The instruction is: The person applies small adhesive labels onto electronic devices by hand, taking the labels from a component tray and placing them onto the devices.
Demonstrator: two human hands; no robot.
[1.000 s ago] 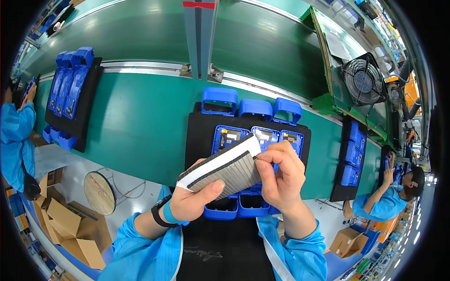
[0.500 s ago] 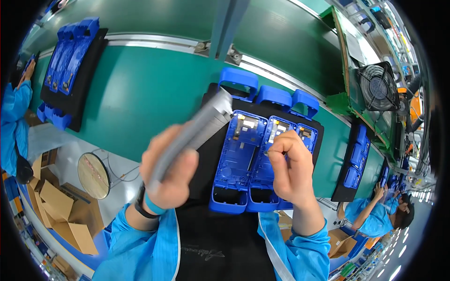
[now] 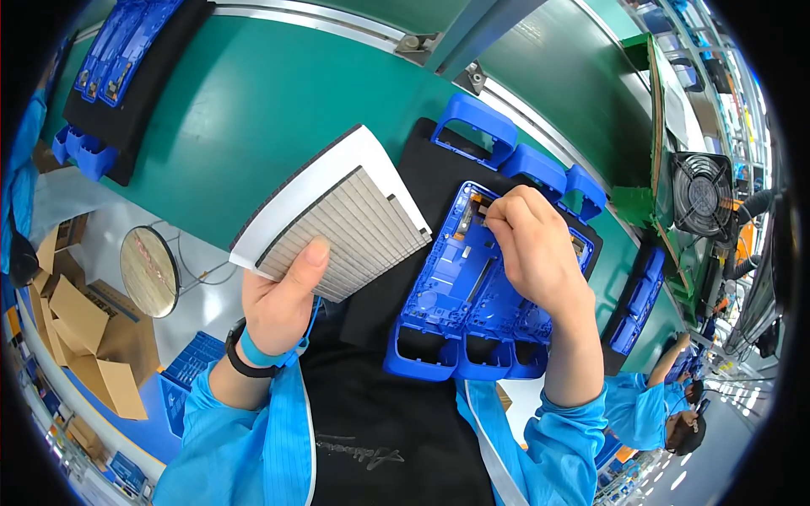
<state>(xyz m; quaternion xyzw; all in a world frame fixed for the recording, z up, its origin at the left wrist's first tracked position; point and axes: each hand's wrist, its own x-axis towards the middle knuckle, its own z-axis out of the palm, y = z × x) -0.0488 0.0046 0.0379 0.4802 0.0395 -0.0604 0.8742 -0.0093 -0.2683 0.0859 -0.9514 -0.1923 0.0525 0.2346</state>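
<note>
My left hand (image 3: 278,312) grips a sheet of grey foam strips (image 3: 346,228) on white backing, thumb across its front; the sheet is tilted up, left of the blue housings. My right hand (image 3: 540,249) is closed in a pinch at the upper end of the left blue plastic housing (image 3: 443,278). Whatever its fingertips hold, if anything, is too small and hidden to make out. The housings lie side by side, open faces up, with small electronic parts inside; my right hand partly covers them. Blue handle-like frames (image 3: 477,126) stand along their far ends.
A black mat (image 3: 422,164) lies under the housings on the green bench (image 3: 211,110). More blue housings (image 3: 126,51) sit far left, others (image 3: 637,304) at right. A black fan (image 3: 704,194) stands at right. Cardboard boxes (image 3: 97,329) and a round stool (image 3: 150,270) are at left.
My left hand has turned the foam sheet from edge-on to face-on. My right hand has moved from above the middle housing to the upper end of the left one. The view has shifted.
</note>
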